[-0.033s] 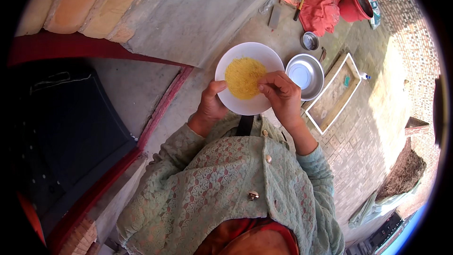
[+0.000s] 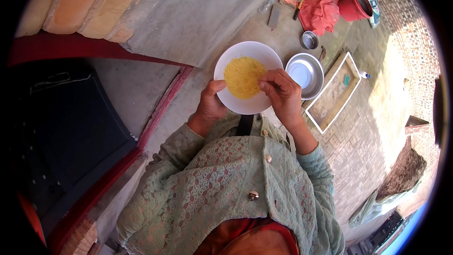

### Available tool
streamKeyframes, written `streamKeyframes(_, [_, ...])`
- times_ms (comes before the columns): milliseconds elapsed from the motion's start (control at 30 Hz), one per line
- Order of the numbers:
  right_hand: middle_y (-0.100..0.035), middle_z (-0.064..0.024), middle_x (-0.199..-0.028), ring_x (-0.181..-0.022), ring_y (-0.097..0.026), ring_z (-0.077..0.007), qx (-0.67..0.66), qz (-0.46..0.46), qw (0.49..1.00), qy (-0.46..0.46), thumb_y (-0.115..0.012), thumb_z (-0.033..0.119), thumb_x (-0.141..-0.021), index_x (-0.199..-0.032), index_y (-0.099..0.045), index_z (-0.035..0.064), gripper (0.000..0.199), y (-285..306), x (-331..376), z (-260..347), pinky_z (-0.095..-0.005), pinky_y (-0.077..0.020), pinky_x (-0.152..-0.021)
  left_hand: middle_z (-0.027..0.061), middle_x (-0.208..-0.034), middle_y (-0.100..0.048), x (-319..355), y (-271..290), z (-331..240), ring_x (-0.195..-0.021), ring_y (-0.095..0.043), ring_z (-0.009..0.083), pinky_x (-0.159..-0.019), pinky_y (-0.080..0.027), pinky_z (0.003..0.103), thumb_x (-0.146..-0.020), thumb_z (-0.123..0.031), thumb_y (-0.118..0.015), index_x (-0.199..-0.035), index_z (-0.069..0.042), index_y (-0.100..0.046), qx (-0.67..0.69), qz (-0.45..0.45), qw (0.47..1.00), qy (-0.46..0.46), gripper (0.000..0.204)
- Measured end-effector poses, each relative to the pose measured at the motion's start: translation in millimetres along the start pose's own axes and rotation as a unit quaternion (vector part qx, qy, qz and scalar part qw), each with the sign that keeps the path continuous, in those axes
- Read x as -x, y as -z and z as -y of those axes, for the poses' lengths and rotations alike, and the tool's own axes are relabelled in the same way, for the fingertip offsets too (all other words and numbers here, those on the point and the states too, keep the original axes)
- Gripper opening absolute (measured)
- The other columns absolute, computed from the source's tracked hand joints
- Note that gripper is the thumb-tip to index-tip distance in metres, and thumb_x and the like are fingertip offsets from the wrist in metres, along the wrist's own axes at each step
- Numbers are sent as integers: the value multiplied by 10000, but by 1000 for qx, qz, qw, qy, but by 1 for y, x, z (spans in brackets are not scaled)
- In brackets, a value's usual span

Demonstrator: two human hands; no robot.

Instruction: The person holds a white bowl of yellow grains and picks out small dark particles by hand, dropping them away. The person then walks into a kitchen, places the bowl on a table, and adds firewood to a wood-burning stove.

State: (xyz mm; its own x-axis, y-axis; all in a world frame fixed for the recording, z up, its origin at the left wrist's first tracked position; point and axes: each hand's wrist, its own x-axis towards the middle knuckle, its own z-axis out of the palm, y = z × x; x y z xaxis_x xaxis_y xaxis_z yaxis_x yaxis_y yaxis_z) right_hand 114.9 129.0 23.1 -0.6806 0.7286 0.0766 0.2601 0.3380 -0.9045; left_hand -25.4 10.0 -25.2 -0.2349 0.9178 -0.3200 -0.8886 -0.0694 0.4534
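Note:
A white bowl (image 2: 226,95) with yellow coarse meal (image 2: 243,76) in it is held in front of my body. My left hand (image 2: 211,105) grips the bowl's left side, thumb over the rim and the other fingers hidden beneath. Over the right rim, my right hand (image 2: 281,93) has its thumb and fingertips pinched together at the edge of the meal. Whatever lies between those fingertips is too small to make out. Just beyond the right hand, a wide metal basin (image 2: 320,76) stands on the ground.
A small metal bowl (image 2: 309,40) stands past the basin. To the right lies a white-rimmed rectangular tray (image 2: 329,119). Farther off are red cloth (image 2: 320,12), a red bucket (image 2: 352,11) and a flat grey blade (image 2: 273,17). At left is a red-framed doorway (image 2: 158,106) beside a wall.

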Motion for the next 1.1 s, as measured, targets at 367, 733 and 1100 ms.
streamKeyframes(367, [-582,-38,-897,-681,-577,-86,-176,-67,982,-25,-632,15,-836,-904,-600,11,76,5,9,-10,-218,-480,-569,148,-1246,-520,1,2,-1,-1151,-501,243,-983,-388,362,-762,-297,-529,-1292,31,-412,3,0,1000,-14,634])
streamKeyframes(733, [-591,-41,-952,-676,-573,-81,-89,-135,973,-164,-681,5,-774,-1086,-566,38,334,-6,32,-90,-219,-484,-593,142,-1242,-518,12,18,-13,-1161,-490,241,-992,-372,360,-747,-310,-544,-1298,29,-403,-48,-61,995,-69,662])
streamKeyframes(1100, [-587,-75,-760,-672,-617,-264,107,65,988,88,-664,72,-752,-860,-642,72,110,-23,16,-7,-342,-511,-601,138,-1191,-542,7,16,-5,-1088,-531,215,-924,-420,335,-752,-291,-532,-1268,35,-430,-70,-14,997,-42,619])
